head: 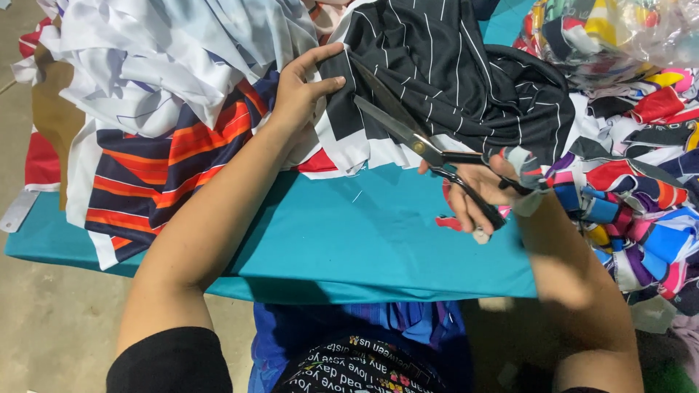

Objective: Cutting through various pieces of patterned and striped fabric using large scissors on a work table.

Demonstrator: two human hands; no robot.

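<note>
Right hand [477, 191] gripped open scissors [408, 131]; left hand [302, 91] pinched striped fabric [451, 73]. Risk: blades near fingers could nick them.

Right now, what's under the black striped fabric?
Under the black striped fabric: white cloth, a red scrap, then the teal table cover. Anything deeper is hidden.

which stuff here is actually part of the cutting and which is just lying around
In use:
- left hand holding the fabric edge
- black pinstriped fabric
- scissors, blades open
- right hand on the scissors' handles

Lying about:
- white fabric pile
- navy and orange striped fabric
- colourful scraps
- teal table cover
</note>
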